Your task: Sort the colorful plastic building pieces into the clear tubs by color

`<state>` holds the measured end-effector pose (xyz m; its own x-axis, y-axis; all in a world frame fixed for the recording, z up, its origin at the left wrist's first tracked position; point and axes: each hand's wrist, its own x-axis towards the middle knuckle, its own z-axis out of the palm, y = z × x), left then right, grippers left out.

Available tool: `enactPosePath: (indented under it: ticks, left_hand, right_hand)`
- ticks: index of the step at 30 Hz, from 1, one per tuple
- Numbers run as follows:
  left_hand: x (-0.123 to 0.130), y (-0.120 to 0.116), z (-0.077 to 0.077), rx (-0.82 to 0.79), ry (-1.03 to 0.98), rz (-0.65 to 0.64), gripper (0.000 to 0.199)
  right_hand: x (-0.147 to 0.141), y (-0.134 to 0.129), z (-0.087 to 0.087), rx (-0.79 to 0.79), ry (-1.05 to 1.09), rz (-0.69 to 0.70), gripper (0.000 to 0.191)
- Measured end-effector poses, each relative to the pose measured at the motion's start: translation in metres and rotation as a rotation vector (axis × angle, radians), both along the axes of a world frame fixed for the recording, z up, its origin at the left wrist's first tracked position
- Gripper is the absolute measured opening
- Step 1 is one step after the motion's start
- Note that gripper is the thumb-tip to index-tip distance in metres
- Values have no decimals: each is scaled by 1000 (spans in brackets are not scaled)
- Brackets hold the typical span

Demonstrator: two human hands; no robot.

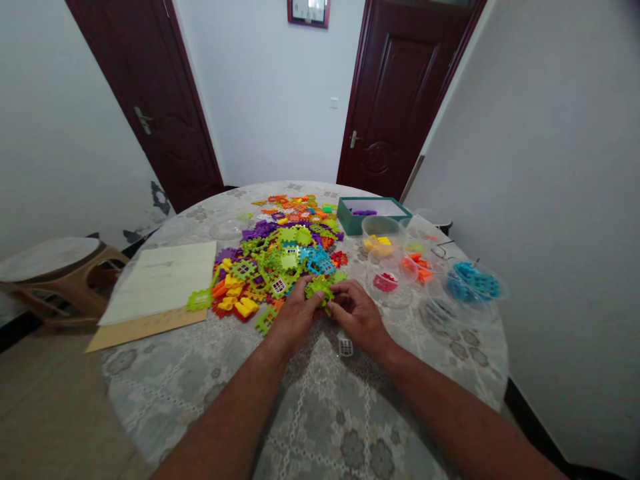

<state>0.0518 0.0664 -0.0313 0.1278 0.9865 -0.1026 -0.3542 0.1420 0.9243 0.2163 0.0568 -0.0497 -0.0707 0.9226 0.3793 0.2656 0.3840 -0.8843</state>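
Note:
Both hands meet at the near edge of a heap of plastic building pieces (290, 240). My left hand (296, 313) is closed on a green toothed piece (319, 287), thumb on its near side. My right hand (359, 312) touches the right side of that same piece with its fingers bent together. A small white window-grid piece (345, 347) lies on the patterned tablecloth (320, 413), just below my right hand. Yellow pieces (245, 307) and a blue piece (320, 260) lie in the heap near my left hand.
Clear round containers hold yellow (383, 243), red (385, 283), orange (419, 267) and blue pieces (473, 283) on the right. Behind them sits a green box (350, 222) with purple pieces. Paper sheets (160, 280) lie at the left, and glasses (441, 251) at the far right.

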Motion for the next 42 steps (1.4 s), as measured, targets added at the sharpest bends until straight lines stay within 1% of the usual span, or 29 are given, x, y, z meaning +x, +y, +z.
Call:
enactPosePath:
  ticks: [2, 3, 4, 6, 8, 10, 12, 15, 17, 20, 22, 24, 25, 26, 27, 29, 31, 32, 34, 36, 39, 42]
  left_hand:
    - [1, -1, 0, 0, -24, -7, 51]
    - [2, -1, 0, 3, -60, -15, 49]
    - [4, -1, 1, 8, -104, -24, 47]
    - [6, -1, 1, 23, -189, -47, 43]
    - [8, -1, 2, 31, -240, -71, 42]
    - [9, -2, 3, 25, -242, -92, 43]
    - [9, -3, 4, 21, -224, -109, 47]
    - [7, -5, 8, 27, -203, -146, 50]
    - [5, -6, 10, 27, -147, -171, 48]
    - [2, -6, 12, 21, -59, -179, 49]
    - [0, -3, 12, 16, -43, -141, 50]
    - [-3, 1, 11, 20, -12, -57, 52]
    - [-4, 3, 12, 28, 16, -11, 53]
    - [-6, 5, 12, 39, 52, 30, 53]
    - [-8, 7, 13, 51, 96, 64, 53]
    - [-12, 10, 15, 77, 199, 113, 51]
    - [-14, 12, 16, 101, 296, 142, 49]
    - [-14, 12, 16, 112, 334, 150, 47]
    - [-14, 12, 15, 123, 388, 144, 46]
    - [-13, 12, 12, 126, 418, 123, 44]
    - [-13, 13, 8, 128, 435, 100, 42]
    - [-14, 13, 7, 131, 444, 99, 40]
  right_hand:
    - [0, -3, 2, 77, -68, -16, 28]
    - [-1, -4, 3, 82, -73, -30, 31]
    - [-1, -4, 3, 62, -59, -46, 36]
    - [-2, -2, 3, -36, 16, -51, 44]
    - [-4, 0, 3, -159, 128, 6, 48]
    - [-5, 2, 4, -235, 246, 81, 46]
    - [-6, 3, 7, -242, 336, 113, 45]
    - [-8, 1, 13, -204, 323, 123, 39]
    - [-6, 0, 21, -205, 243, 129, 33]
    - [6, -1, 38, -314, 104, 174, 32]
    - [25, 1, 56, -412, 15, 217, 32]
    - [54, 9, 76, -451, -64, 204, 33]
    - [72, 17, 86, -444, -106, 168, 35]
    - [92, 27, 96, -413, -142, 96, 36]
    - [113, 40, 105, -370, -165, -15, 35]
    - [155, 72, 120, -343, -206, -264, 36]
    - [192, 107, 127, -433, -180, -530, 32]
    - [208, 122, 129, -450, -165, -594, 31]
    - [232, 147, 127, -484, -127, -680, 29]
    - [245, 163, 120, -512, -75, -722, 29]
    - [254, 175, 111, -530, 24, -761, 34]
    - [254, 178, 108, -484, 105, -787, 35]
